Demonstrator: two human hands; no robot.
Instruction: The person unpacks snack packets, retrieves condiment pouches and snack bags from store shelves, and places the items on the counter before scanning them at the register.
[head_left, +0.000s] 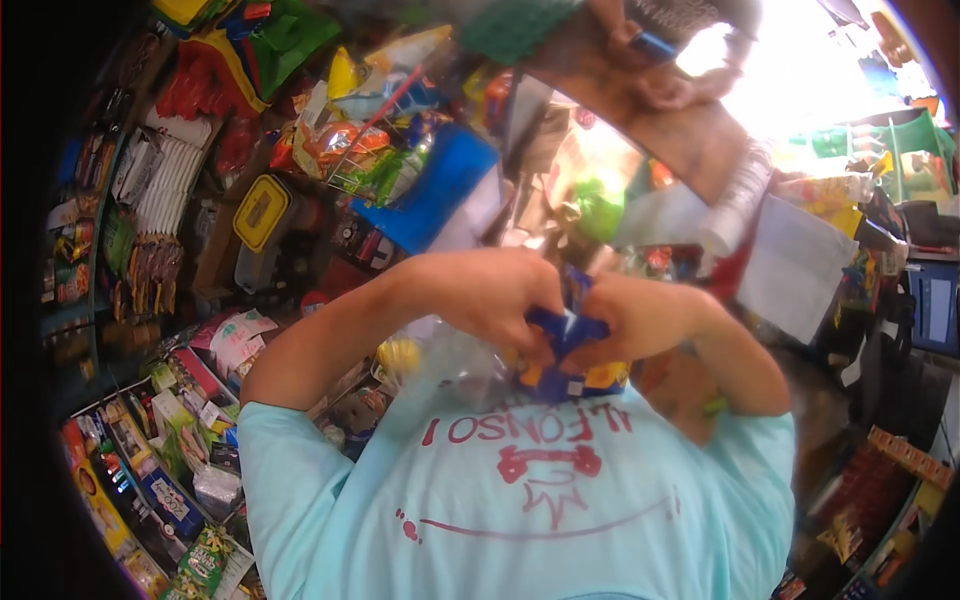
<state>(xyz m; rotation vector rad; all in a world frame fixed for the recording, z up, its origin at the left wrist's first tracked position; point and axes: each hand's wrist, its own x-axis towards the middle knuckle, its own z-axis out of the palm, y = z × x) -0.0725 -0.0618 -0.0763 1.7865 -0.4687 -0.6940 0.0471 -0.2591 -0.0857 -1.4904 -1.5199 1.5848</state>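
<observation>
Close to my chest, both hands grip a small blue packet with yellow patches [573,385]. My left hand [490,295] has its fingers closed on the packet's left side. My right hand [645,318] pinches it from the right, and the two hands almost meet at its top. Whether the packet is torn open there I cannot tell. What looks like crumpled clear plastic [465,362] hangs just below my left hand, blurred.
Beyond a brown counter [640,115] is another person's hand [668,90]. A white roll [738,205] lies at its near end. Snack packets in a wire basket [385,150], a yellow-lidded tub [262,213] and packed shelves [165,440] crowd the left.
</observation>
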